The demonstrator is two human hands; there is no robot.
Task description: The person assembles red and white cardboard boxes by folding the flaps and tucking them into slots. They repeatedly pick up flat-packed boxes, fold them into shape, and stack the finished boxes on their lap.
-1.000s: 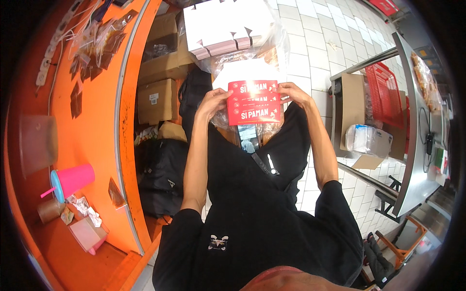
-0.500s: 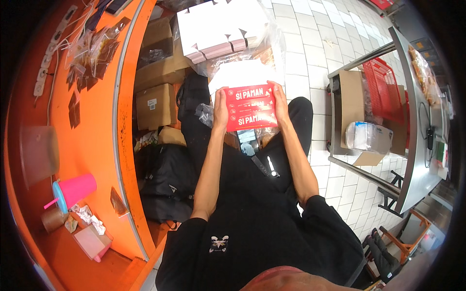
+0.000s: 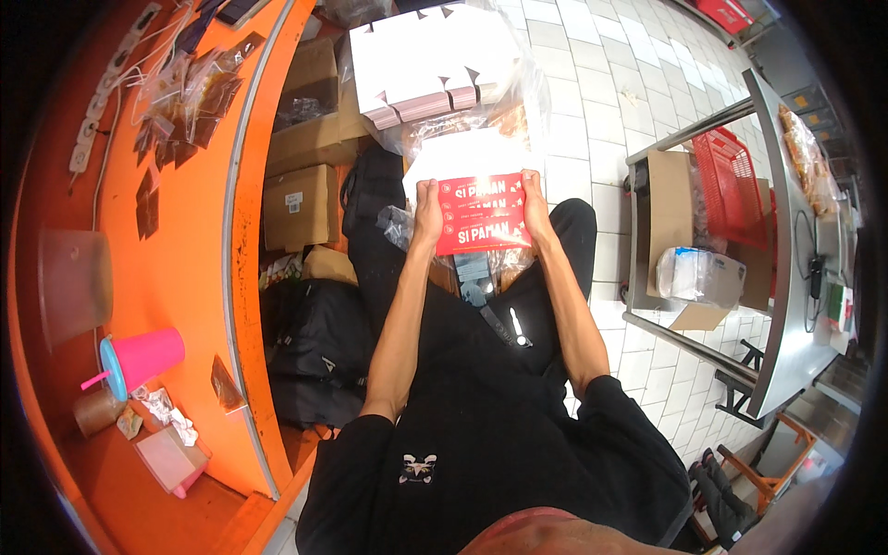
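Over the lap of my black trousers [image 3: 572, 227], a red card bundle [image 3: 484, 215] is held up with its printed side showing, white lettering repeated in bands; whether it is 1 folded piece or several overlapped, I cannot tell. My left hand [image 3: 426, 211] is clamped on its left edge and my right hand [image 3: 536, 208] on its right edge, the fingers behind mostly hidden. Just beyond lies a white sheet [image 3: 462, 153]; farther off, a stack of white card [image 3: 435, 55] shows pinkish edges. Crumpled clear plastic [image 3: 396, 227] sits beside my left wrist, and a phone-like screen [image 3: 473, 277] shows nearer me. Likely faults, in my judgement: unequal pressure from the 2 hands could bow or crease the bundle; a slackened grip could let any separate layers slide out of line, or drop everything onto the screen.
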